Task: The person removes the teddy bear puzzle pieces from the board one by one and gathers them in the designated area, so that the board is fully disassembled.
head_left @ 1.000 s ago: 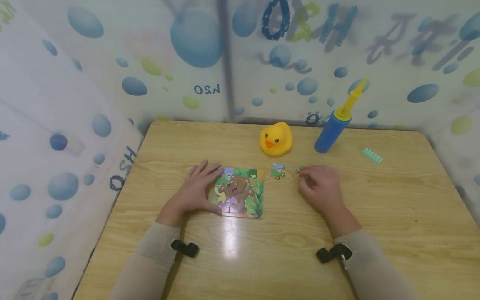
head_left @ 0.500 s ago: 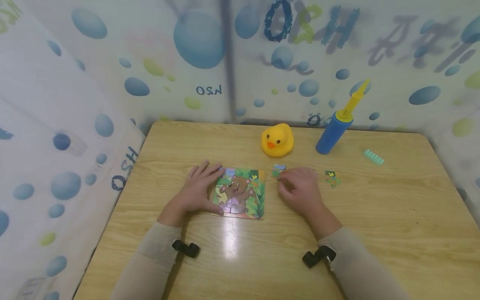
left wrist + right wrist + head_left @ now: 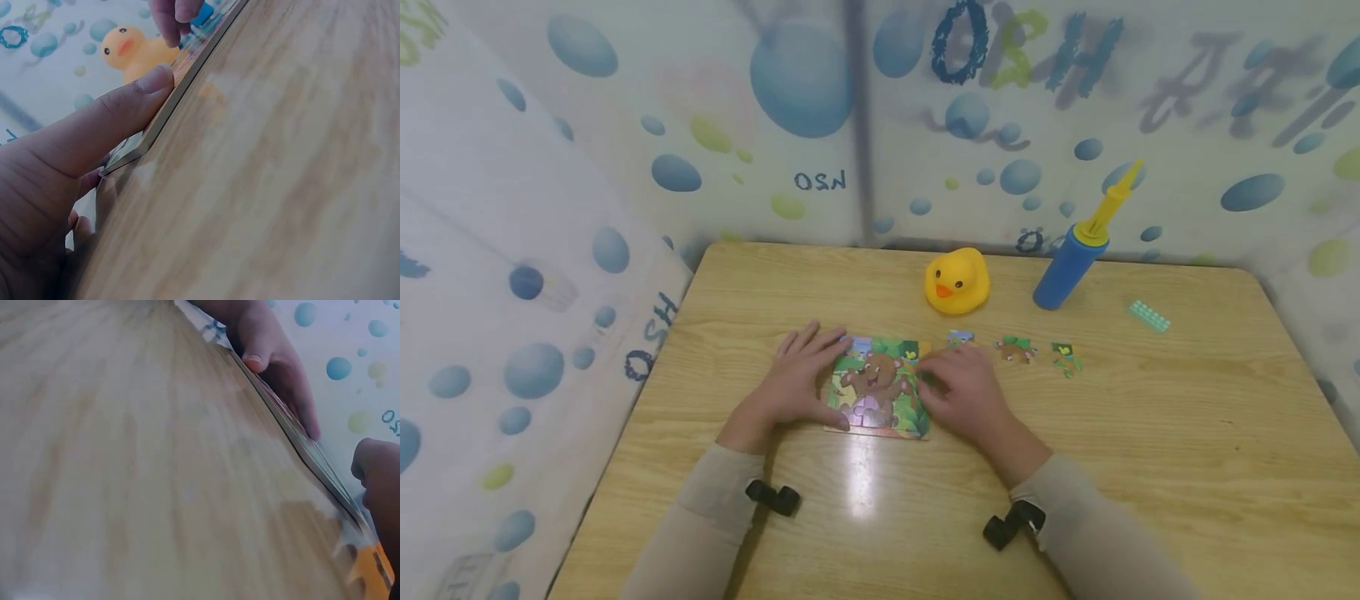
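Observation:
A square jigsaw puzzle (image 3: pixel 876 383) with a brown bear picture lies flat on the table. My left hand (image 3: pixel 801 375) spans its left side, the thumb (image 3: pixel 134 97) straight on the front corner and the fingers stretched to the back corner. At the puzzle's right edge, close to the back corner, is my right hand (image 3: pixel 962 392), fingers bent loosely downward and nothing showing between them. Behind that hand a blue-sky jigsaw piece (image 3: pixel 960 335) is partly hidden. To its right lie a bear-head piece (image 3: pixel 1017 350) and a piece with a yellow bird (image 3: pixel 1064 358).
At the back of the wooden table (image 3: pixel 1150 467) sits a yellow rubber duck (image 3: pixel 957 282). A blue hand pump (image 3: pixel 1070 271) with a yellow top stands to its right. Further right lies a mint-green building brick (image 3: pixel 1150 316). Bubble-patterned sheeting rises behind and at the left.
My right hand has moved left from the loose pieces to the puzzle's right edge, uncovering the bear-head and bird pieces. My left hand has stayed on the puzzle.

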A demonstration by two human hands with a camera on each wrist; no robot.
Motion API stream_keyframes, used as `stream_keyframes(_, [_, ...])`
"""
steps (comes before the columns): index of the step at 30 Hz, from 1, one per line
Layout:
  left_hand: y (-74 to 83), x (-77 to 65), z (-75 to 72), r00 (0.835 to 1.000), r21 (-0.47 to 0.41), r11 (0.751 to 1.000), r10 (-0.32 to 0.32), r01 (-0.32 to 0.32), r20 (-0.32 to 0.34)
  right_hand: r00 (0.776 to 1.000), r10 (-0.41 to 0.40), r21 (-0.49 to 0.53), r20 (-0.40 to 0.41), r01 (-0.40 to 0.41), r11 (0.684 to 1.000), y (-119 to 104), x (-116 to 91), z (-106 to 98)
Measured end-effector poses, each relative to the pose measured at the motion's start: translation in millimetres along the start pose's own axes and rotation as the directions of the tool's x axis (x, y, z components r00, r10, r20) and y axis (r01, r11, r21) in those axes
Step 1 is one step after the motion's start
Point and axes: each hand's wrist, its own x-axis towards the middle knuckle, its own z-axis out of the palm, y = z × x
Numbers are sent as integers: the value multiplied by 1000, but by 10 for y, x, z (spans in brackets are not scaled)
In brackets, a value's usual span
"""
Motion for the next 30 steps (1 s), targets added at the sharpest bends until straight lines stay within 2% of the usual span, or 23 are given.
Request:
stream_keyframes(11, [37, -25, -37, 1000, -15, 1000, 18, -18, -17, 996, -86, 10, -1, 86, 996, -234, 104, 228])
stream_keyframes(14, [41, -24, -43, 999, -14, 1000, 25, -25, -21, 995, -94, -19, 20, 94, 995, -295, 129, 277])
stream_keyframes(21, [29, 1, -22, 1000, -9, 1000, 8, -8, -4, 992, -28, -109, 121, 42, 993, -453, 201, 382])
stream_keyframes(25, [18, 5, -13, 1000, -7, 1000, 9, -9, -5, 989, 7, -137, 150, 14, 990, -537, 249, 470])
stream_keyframes(30, [14, -7, -13, 1000, -1, 1000, -1, 1, -4, 969, 103, -173, 225, -64, 983, -622, 302, 558])
